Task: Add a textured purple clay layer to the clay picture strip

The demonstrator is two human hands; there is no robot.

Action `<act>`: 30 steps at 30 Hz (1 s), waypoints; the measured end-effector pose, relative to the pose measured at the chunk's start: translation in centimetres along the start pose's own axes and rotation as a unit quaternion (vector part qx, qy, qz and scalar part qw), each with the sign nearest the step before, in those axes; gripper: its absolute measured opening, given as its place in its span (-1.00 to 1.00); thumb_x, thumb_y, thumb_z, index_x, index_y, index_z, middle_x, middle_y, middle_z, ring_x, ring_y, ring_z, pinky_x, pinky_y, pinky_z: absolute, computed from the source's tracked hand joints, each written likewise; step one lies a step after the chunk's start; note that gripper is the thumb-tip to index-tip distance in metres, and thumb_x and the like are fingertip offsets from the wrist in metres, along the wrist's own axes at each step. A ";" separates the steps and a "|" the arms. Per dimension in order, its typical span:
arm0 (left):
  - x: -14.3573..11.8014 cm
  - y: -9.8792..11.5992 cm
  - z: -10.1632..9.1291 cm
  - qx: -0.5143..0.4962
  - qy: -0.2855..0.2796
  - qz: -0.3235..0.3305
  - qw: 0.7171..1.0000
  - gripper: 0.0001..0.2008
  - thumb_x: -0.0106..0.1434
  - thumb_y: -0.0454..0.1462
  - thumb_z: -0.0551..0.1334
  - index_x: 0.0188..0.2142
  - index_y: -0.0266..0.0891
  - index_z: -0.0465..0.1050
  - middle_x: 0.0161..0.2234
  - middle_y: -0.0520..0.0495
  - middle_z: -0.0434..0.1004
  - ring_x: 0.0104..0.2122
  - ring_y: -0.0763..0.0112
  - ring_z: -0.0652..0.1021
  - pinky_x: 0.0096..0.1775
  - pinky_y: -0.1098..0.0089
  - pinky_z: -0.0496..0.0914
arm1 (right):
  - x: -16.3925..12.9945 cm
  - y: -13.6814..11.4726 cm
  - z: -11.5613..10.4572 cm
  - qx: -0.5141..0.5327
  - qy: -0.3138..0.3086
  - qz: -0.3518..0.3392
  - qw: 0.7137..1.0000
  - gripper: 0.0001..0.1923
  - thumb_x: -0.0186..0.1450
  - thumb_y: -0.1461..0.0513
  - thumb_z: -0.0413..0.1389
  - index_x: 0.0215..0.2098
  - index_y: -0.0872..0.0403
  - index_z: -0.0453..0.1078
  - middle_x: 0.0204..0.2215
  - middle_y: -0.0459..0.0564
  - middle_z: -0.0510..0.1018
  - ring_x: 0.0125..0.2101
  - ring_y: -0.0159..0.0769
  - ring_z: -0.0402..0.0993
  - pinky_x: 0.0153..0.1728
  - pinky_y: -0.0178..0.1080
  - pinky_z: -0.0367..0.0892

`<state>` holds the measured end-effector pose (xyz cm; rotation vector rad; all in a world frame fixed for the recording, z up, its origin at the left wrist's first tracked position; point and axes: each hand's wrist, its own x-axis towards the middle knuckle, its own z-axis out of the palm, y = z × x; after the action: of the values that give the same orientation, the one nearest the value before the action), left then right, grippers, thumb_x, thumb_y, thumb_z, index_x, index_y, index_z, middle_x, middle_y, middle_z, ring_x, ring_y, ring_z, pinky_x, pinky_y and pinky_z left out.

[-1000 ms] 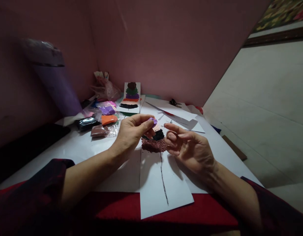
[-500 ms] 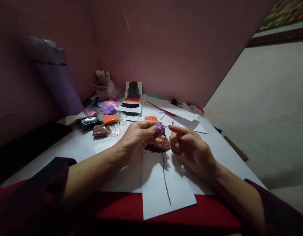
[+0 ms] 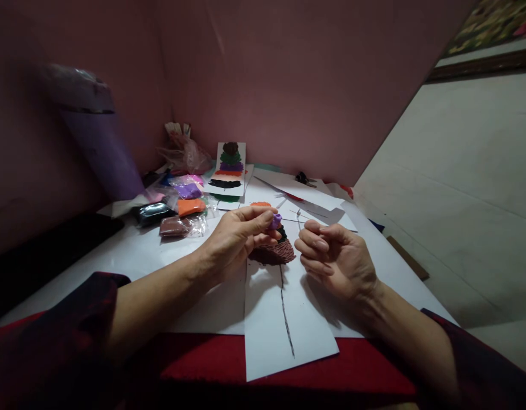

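Pinching a small purple clay lump [image 3: 275, 221] above the layered clay picture on white paper [image 3: 275, 250], the left hand [image 3: 233, 242] could squash it, while the right hand [image 3: 337, 259] curls empty.

L hand [image 3: 233, 239] thumb+index pinched, forearm flat; R hand [image 3: 337, 259] loosely curled, prob empty, palm inward

Two hands: left hand [image 3: 233, 242], right hand [image 3: 340, 259]. One purple clay lump [image 3: 275, 221] at left fingertips. Four clay packets beyond the left fingers: black [image 3: 152, 213], brown [image 3: 175, 226], orange [image 3: 190, 206], purple [image 3: 187, 190].
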<state>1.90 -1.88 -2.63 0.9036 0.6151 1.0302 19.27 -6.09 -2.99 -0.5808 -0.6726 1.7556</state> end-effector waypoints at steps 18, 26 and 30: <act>-1.2 -0.6 0.7 0.104 -0.051 0.126 0.985 -0.79 0.04 -0.40 0.38 -0.26 -0.28 0.56 -0.48 -0.02 0.57 -0.50 0.47 0.55 -0.38 0.42 0.46 | 0.0 0.4 0.1 0.002 -0.004 -0.010 1.000 -0.90 0.11 0.30 0.09 -0.53 0.10 0.25 -0.64 -0.16 0.21 -0.64 -0.49 0.10 -0.74 -0.50 0.05; -1.8 -1.0 1.1 0.183 -0.061 0.219 0.957 -0.94 0.07 -0.39 0.34 -0.43 -0.26 0.50 -0.52 0.01 0.49 -0.57 0.47 0.48 -0.50 0.44 0.41 | -0.1 1.0 0.2 -0.028 -0.023 -0.013 0.999 -0.90 0.13 0.30 0.05 -0.54 0.12 0.29 -0.55 -0.11 0.26 -0.57 -0.46 0.16 -0.60 -0.43 0.19; -1.5 -0.9 0.8 0.181 -0.016 0.246 0.952 -0.92 0.12 -0.40 0.30 -0.36 -0.25 0.49 -0.47 0.01 0.47 -0.48 0.46 0.51 -0.41 0.44 0.44 | -0.2 0.8 0.4 0.020 -0.023 -0.012 0.999 -0.90 0.10 0.34 0.06 -0.56 0.12 0.25 -0.57 -0.14 0.18 -0.58 -0.47 0.12 -0.64 -0.46 0.13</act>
<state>2.31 -3.74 -2.94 1.4421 0.5728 1.3678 18.50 -6.51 -3.23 -0.5034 -0.6731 1.7605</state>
